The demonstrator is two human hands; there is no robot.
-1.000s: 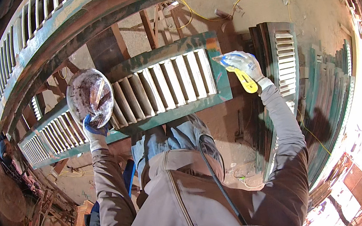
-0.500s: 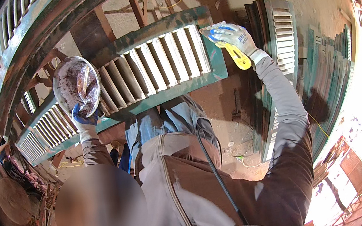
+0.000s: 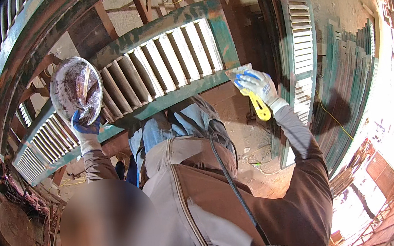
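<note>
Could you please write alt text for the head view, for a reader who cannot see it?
A person's gloved right hand holds a yellow-handled scraper at the near right corner of a green shutter with pale slats. The gloved left hand holds a stained round bowl. More shutters stand to the right.

Your left hand [image 3: 86,130], right hand [image 3: 259,85]: two. One bowl [image 3: 60,86], one yellow-handled scraper [image 3: 257,105]. One louvred panel [image 3: 209,80] directly before you. Stacked panels [image 3: 301,34], your right: several.

Head-worn fisheye view, looking down, hands [image 3: 259,86] near
</note>
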